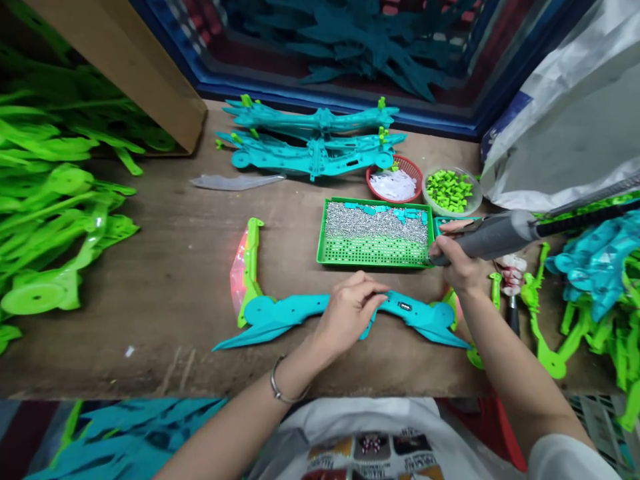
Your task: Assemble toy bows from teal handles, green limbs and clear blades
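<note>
the turquoise bow-shaped piece (287, 315) lies before me on the tabletop (165, 267), a green-and-pink part (251, 267) at its left end. my left hand (353, 307) pinches its fingertips together at the middle; my right hand (463, 263) is clamped around a grey power tool (495, 235), beside the green tray (373, 253).

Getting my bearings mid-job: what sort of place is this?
Probably a workbench for assembling plastic products: a heap of green plastic parts lies at the left, a green tray holds small silvery pieces, and the right hand grips a grey handheld tool.
</note>
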The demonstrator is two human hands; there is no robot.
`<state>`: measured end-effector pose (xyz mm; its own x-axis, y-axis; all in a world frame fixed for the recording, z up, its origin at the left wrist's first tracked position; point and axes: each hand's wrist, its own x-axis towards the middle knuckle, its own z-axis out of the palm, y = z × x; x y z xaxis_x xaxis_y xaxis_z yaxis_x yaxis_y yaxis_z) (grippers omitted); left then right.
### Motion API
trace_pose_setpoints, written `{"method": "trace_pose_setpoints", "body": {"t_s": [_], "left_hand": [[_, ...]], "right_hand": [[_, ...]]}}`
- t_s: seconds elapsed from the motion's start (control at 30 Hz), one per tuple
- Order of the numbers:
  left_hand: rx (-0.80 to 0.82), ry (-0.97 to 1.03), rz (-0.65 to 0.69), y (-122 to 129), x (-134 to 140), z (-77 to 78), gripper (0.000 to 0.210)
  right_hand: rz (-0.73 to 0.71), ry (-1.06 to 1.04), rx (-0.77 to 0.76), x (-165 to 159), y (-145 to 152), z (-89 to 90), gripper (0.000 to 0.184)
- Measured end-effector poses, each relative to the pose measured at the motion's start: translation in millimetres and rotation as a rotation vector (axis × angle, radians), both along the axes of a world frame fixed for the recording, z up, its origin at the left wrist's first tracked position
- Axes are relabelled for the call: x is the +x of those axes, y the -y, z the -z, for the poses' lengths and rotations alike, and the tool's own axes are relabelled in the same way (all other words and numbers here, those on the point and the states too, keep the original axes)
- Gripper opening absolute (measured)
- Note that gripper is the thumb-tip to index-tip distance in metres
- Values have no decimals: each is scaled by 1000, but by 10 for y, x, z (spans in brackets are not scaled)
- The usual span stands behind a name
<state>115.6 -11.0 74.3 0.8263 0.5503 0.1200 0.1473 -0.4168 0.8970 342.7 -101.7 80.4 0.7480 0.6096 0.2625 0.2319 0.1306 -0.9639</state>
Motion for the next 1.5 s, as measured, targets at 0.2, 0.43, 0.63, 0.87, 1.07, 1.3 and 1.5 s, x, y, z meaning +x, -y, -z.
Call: {"method": "trace_pose_setpoints", "body": {"t_s": [0.2,0.43,0.63,0.87,1.07,1.3,1.5], "left_hand": [[303,55,126,20,46,91,18],[324,26,178,27,133,122,19],[316,-53,239,33,152,166,23],[367,-145,270,51,175,171,24],[323,-237,267,78,242,99,20],[250,-213,318,5,254,49,18],[258,-319,393,-40,371,-54,20]], "right_hand": [[10,-4,14,8,-8,34,22],[-15,-8,49,3,-13,33,18],[-46,-37,64,-18,-33,3,20],[-27,-18,12,9,-59,9,28],[-17,6,113,-76,45,-254,24],[-120,22,210,-308,272,-522,15],[-143,-28,172,-416,380,-519,17]]}}
